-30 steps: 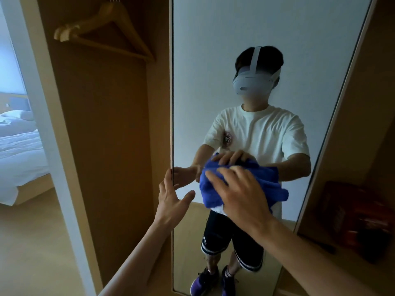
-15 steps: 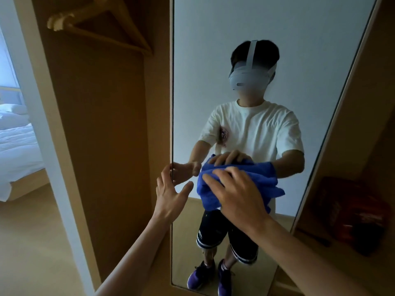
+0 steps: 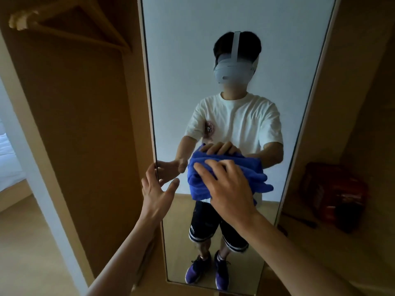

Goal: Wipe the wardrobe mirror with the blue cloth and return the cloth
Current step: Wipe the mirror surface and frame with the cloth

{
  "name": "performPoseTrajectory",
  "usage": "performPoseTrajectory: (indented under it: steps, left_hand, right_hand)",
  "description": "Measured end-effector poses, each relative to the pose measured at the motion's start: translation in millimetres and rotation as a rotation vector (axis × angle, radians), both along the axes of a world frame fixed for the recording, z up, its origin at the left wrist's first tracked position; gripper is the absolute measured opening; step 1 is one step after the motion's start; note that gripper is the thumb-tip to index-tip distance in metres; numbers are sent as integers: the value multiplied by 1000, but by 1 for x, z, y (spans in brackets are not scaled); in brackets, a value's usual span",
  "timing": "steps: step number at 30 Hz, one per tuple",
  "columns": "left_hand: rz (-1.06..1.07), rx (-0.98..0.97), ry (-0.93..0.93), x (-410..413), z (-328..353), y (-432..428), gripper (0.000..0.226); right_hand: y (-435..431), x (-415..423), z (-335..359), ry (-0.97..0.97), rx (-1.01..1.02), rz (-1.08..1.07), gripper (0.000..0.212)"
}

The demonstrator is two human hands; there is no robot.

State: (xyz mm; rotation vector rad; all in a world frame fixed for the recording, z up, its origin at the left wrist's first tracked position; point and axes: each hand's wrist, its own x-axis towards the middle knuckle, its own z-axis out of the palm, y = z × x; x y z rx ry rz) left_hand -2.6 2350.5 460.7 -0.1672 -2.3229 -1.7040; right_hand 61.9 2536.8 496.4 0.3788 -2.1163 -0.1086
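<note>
R hand (image 3: 226, 189), fingers spread flat, is pressing blue cloth (image 3: 254, 174) onto wardrobe mirror (image 3: 181, 60), mid-height. L hand (image 3: 157, 189), fingers spread, is touching mirror's left edge. Advising even pressure w/ overlapping strokes.

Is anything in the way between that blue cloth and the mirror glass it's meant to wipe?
Nothing visible. The right hand presses the blue cloth straight onto the mirror. The left hand sits at the mirror's left edge, beside the cloth and apart from it, not under it.
</note>
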Motion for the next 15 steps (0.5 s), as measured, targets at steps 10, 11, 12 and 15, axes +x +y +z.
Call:
performPoseTrajectory:
  steps: [10, 11, 12, 15]
  left_hand:
    - [76, -49, -8, 9, 1, 14, 104]
    - [74, -51, -6, 9, 1, 14, 104]
    - [71, -53, -7, 8, 2, 14, 104]
    - [54, -54, -3, 6, 4, 12, 103]
  right_hand:
    - [108, 29, 42, 262, -522, -142, 70]
    - [114, 28, 40, 277, -558, -154, 67]
    - [117, 27, 37, 284, -593, -161, 66]
    - [112, 20, 34, 314, -656, -172, 63]
